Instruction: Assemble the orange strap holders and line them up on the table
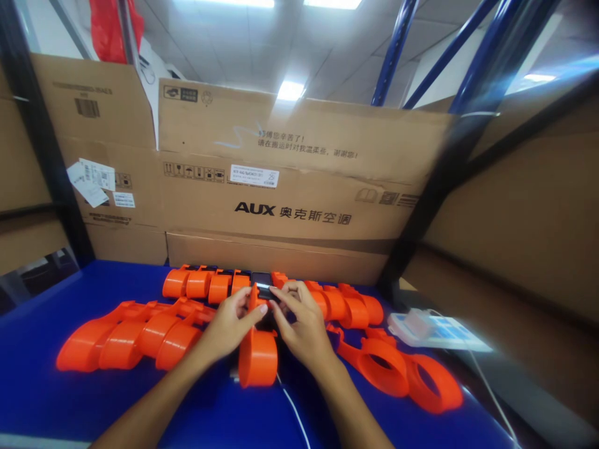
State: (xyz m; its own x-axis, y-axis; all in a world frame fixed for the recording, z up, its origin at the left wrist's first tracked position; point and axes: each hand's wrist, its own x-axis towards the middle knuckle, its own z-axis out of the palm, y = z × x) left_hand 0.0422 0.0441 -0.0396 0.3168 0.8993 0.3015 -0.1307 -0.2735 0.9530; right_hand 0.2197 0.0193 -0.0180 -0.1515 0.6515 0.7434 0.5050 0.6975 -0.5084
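In front of me, my left hand (233, 317) is closed on the upper, narrow part of an orange plastic ring holder (259, 360), whose round ring hangs below my fingers. My right hand (302, 313) meets it from the other side, its thumb and fingertips pinched on a small black piece (264, 291) at the top of the holder. A row of small white marks runs along that black piece. My fingers partly hide where the two parts meet. A dark rectangular object (261, 278) lies just behind, and a white cable (294, 402) runs from below the ring toward me.
More orange ring holders (124, 343) lie in rows on the blue table surface (196, 411), left, behind and right (384, 365). A white power strip (440, 330) sits at the right edge. Cardboard panels (299, 187) stand behind, between dark rack posts (412, 237).
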